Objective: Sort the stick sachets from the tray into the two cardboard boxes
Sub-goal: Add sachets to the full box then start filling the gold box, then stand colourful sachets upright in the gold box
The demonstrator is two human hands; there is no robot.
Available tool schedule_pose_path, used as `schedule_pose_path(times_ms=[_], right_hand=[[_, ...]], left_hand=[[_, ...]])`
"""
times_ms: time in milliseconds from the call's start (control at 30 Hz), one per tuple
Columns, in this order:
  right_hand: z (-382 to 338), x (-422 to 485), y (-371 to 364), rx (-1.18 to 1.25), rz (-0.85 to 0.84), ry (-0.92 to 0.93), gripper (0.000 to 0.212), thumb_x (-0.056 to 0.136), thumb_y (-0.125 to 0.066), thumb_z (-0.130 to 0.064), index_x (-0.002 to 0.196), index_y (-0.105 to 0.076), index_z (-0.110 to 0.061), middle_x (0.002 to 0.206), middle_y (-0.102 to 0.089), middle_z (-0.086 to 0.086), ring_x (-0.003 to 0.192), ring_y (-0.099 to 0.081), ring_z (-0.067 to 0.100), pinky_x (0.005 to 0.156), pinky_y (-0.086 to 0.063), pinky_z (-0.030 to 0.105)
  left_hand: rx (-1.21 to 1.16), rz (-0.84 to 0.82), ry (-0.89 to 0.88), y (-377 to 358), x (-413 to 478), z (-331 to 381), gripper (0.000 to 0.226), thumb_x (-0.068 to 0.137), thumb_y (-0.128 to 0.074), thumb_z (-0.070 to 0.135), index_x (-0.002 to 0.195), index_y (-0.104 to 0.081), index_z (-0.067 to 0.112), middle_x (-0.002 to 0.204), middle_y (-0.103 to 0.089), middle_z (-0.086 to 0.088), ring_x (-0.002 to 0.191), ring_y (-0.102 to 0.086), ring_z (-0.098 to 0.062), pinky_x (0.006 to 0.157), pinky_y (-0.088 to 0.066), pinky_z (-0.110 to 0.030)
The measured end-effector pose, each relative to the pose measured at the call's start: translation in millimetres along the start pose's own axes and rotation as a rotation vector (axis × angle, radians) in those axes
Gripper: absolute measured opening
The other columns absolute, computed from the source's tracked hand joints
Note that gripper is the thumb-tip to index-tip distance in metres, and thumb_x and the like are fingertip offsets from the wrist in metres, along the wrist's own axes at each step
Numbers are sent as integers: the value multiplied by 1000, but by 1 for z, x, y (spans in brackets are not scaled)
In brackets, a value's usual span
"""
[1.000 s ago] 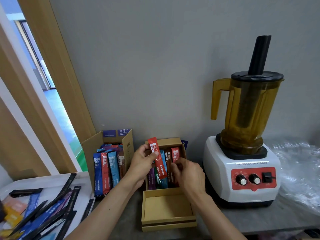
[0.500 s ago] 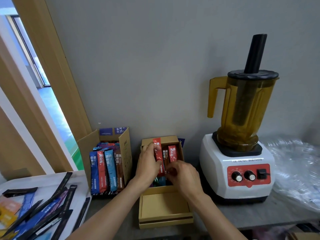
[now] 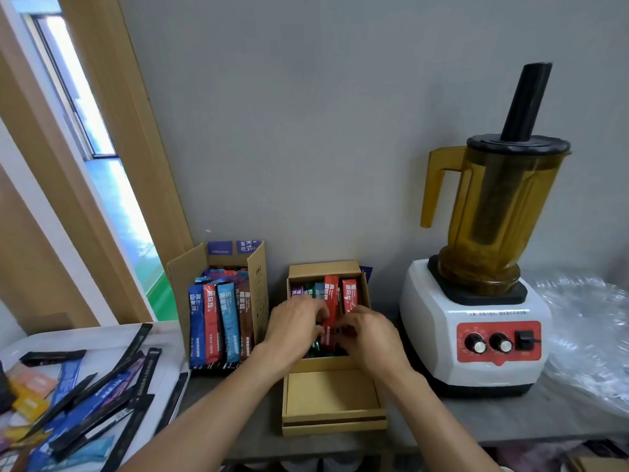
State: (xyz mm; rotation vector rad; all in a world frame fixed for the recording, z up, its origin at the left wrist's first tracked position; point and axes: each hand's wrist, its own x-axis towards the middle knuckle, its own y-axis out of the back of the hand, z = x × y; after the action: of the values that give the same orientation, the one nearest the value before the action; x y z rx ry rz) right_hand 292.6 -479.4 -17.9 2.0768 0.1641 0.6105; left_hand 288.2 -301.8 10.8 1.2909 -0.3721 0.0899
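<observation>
Far left of the blender (image 3: pixel 476 321), nearest the camera, the tray (image 3: pixel 95 335) holds a loose heap of sachets (image 3: pixel 85 400), mostly dark and blue, so a good share of the sorting looks left to do. Just left of the blender, both hands meet inside the small box (image 3: pixel 323 269): the left hand (image 3: pixel 292 325) pinches a red sachet (image 3: pixel 331 298) standing half sunk among the packed sticks, while the right hand (image 3: pixel 372 337) curls its fingers against the same row, though I cannot tell whether it grips anything. Farther left of the blender, towards the wall, the big box (image 3: pixel 258 277) stands well filled with upright sachets.
</observation>
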Motion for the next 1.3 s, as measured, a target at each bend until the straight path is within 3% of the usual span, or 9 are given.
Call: schedule_pose_path(times_ms=[167, 300, 533, 633, 800, 900, 1033, 1200, 1300], right_hand=[[1, -11, 15, -13, -136, 22, 32, 91, -74, -49, 120, -75, -35, 131, -65, -16, 124, -58, 5, 99, -51, 25], [3, -12, 18, -32, -252, 49, 30, 93, -73, -45, 122, -74, -35, 135, -65, -16, 130, -56, 5, 111, -47, 29], [0, -12, 13, -70, -224, 19, 29, 92, -75, -42, 120, -74, -36, 135, -66, -15, 131, -57, 8, 115, -45, 37], [-1, -12, 17, -40, -174, 8, 32, 90, -76, -48, 119, -75, -36, 129, -69, -15, 122, -61, 5, 107, -51, 33], [-32, 2, 19, 14, 76, 17, 25, 94, -67, -49, 108, -76, -30, 104, -73, -14, 83, -63, -2, 73, -52, 14], [-70, 12, 9, 98, 151, 16, 18, 95, -68, -44, 106, -74, -30, 102, -71, -14, 84, -65, -1, 73, -58, 20], [-136, 23, -13, 145, 134, 99, 17, 96, -67, -45, 100, -73, -30, 97, -67, -15, 83, -63, -1, 73, -55, 21], [-212, 31, -58, 177, -7, 125, 18, 96, -70, -45, 108, -70, -31, 93, -68, -16, 83, -66, 5, 72, -55, 25], [-250, 36, -89, 166, -183, 126, 17, 95, -72, -43, 107, -68, -33, 87, -69, -15, 81, -65, 5, 74, -54, 26]], left_hand=[[81, -65, -53, -3, -5, -6, 46, 93, -74, 32, 136, -60, 31, 133, -64, 4, 122, -63, -14, 100, -55, -37], [130, -91, -31, -5, -5, -3, 51, 91, -76, 36, 138, -58, 31, 133, -65, 2, 123, -63, -16, 100, -56, -40], [47, -77, -32, 0, -8, -7, 39, 102, -62, 27, 141, -57, 30, 135, -65, 0, 121, -64, -17, 99, -57, -38], [-15, 2, -19, 7, -17, -6, 33, 105, -56, 25, 138, -58, 29, 131, -66, 2, 117, -65, -13, 94, -58, -34], [-123, 137, 11, 41, -45, -6, 22, 107, -51, 34, 127, -59, 29, 120, -68, 9, 105, -66, -6, 86, -57, -27], [-160, 143, 62, 65, -64, -33, 18, 106, -51, 39, 120, -59, 32, 111, -70, 10, 96, -66, -3, 83, -57, -27], [-195, 154, 161, 99, -95, -87, 13, 102, -57, 42, 112, -61, 35, 99, -73, 11, 88, -68, -7, 79, -59, -33], [-135, 177, 351, 137, -147, -166, 10, 98, -63, 39, 104, -67, 33, 89, -75, 11, 81, -69, -10, 75, -56, -32], [-84, 138, 451, 159, -181, -223, 10, 96, -66, 36, 103, -70, 31, 89, -74, 12, 81, -67, -9, 76, -57, -33]])
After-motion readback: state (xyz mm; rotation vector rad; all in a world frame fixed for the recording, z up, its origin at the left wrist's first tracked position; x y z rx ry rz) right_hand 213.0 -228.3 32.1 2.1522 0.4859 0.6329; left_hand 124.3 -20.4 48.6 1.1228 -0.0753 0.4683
